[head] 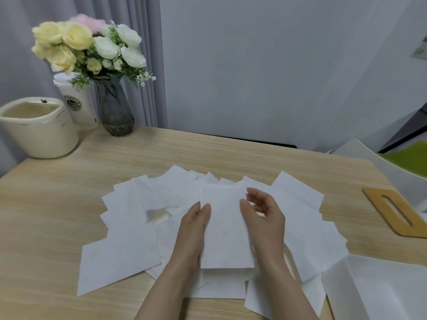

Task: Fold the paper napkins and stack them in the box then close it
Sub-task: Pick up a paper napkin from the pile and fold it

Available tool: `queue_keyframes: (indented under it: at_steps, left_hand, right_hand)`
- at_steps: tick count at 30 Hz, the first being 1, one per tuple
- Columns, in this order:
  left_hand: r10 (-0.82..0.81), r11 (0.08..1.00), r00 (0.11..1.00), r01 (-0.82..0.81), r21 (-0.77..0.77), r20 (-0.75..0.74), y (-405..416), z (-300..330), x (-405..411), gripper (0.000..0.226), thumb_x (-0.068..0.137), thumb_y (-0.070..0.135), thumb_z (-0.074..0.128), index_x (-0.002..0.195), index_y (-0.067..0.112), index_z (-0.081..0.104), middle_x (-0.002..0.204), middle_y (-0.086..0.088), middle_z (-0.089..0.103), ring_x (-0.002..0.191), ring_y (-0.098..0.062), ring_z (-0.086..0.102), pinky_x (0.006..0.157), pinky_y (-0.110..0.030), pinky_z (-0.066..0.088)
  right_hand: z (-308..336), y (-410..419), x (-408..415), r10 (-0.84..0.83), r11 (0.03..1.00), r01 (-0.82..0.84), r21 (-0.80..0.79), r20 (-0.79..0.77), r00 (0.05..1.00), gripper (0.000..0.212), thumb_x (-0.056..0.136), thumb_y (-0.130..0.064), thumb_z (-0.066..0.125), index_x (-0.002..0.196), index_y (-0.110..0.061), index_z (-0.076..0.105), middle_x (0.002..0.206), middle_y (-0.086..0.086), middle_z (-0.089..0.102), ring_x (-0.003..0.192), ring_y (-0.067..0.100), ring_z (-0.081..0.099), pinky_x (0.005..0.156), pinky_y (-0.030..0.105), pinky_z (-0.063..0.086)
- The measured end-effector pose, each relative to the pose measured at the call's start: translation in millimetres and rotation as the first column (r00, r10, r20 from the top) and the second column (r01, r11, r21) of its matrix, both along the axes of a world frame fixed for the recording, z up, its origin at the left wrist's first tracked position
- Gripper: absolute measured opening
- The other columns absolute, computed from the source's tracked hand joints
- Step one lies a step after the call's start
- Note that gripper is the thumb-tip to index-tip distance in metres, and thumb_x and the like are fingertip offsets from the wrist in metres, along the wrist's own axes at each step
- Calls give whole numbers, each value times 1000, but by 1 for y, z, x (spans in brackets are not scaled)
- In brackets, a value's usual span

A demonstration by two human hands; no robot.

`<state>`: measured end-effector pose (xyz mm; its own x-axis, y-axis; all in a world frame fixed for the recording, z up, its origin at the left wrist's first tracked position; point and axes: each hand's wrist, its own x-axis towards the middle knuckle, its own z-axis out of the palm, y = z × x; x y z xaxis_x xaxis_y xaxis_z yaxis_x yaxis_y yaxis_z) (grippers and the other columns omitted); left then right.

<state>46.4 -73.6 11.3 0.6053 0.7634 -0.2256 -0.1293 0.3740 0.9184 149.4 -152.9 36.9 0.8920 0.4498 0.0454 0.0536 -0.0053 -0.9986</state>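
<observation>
Wooden desk [69, 204] mid-surface: my left grip [195, 224] and right grip [262, 214] pinch one folded napkin [225, 227] above scattered napkins [120, 257].

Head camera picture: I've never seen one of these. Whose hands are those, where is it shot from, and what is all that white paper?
There is no machine here. A person wears a camera on the head, so the one picture looks forward and down at their own two hands. The left hand and right hand hold one napkin by its side edges, above a loose spread of napkins on a wooden table. At the back left stand a vase of flowers, a lidded cup and a cream tub. At the right lies a wooden lid with a slot; the white thing near it may be the box, but I cannot tell.
</observation>
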Motion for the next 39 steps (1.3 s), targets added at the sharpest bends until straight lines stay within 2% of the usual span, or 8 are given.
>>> queue_keyframes:
  at_steps: [5,8,14,19,22,25,31,39]
  left_hand:
    - [65,997,998,-66,-47,-21,3,0,1,23,102,31,49,106,25,71,103,7,76,94,-12,72,76,-29,55]
    - [57,998,998,-57,-39,-10,2,2,4,25,101,33,49,110,22,69,102,5,76,93,-14,73,75,-30,57]
    - [36,997,999,-34,66,-30,-4,2,8,19,97,15,57,111,23,67,103,4,76,95,-16,72,78,-34,58]
    - [307,951,952,-307,26,7,2,2,9,16,99,15,54,105,22,66,98,3,76,90,-14,72,71,-26,57]
    - [435,896,899,-428,-120,45,4,6,16,14,101,16,52,109,20,62,107,-4,72,97,-21,70,82,-40,57]
    - [410,906,909,-397,-149,76,1,10,20,13,99,12,53,107,17,62,108,-11,71,99,-28,69,84,-46,57]
    - [239,971,970,-238,15,-41,32,6,-12,29,91,15,66,116,28,61,103,3,71,83,-8,71,64,-25,54]
    - [147,988,988,-145,51,-36,16,6,-6,26,96,6,53,111,23,64,94,4,75,79,-14,73,56,-37,57]
  right_hand:
    - [-9,-7,0,175,978,-178,-104,-41,984,45,89,-21,65,129,-30,47,115,-18,56,92,-10,58,72,10,46]
    - [-13,-7,-5,268,959,-281,-32,-210,940,37,91,-23,63,124,-33,51,114,-13,62,96,-8,63,73,13,52]
    - [-12,-2,-12,261,959,-271,-80,-118,958,26,92,-22,60,114,-36,58,108,-16,68,93,-4,65,69,13,53]
    - [-15,-7,-8,286,957,-290,14,-233,930,35,89,-20,66,120,-32,56,92,-17,72,86,-2,68,65,10,50]
    - [-19,-6,-13,307,950,-308,55,-366,879,41,82,-22,72,120,-26,58,104,2,73,94,19,70,79,34,57]
    - [-22,-4,-17,297,954,-291,78,-402,866,30,86,-7,66,115,-11,62,105,11,72,99,32,68,89,51,53]
    - [2,-22,27,344,923,-357,-142,-112,932,15,92,0,54,97,-9,66,92,12,73,87,26,69,74,31,53]
    - [-1,-18,30,353,914,-377,-151,-166,921,24,96,-26,55,119,-32,55,113,-5,68,102,14,67,95,44,51]
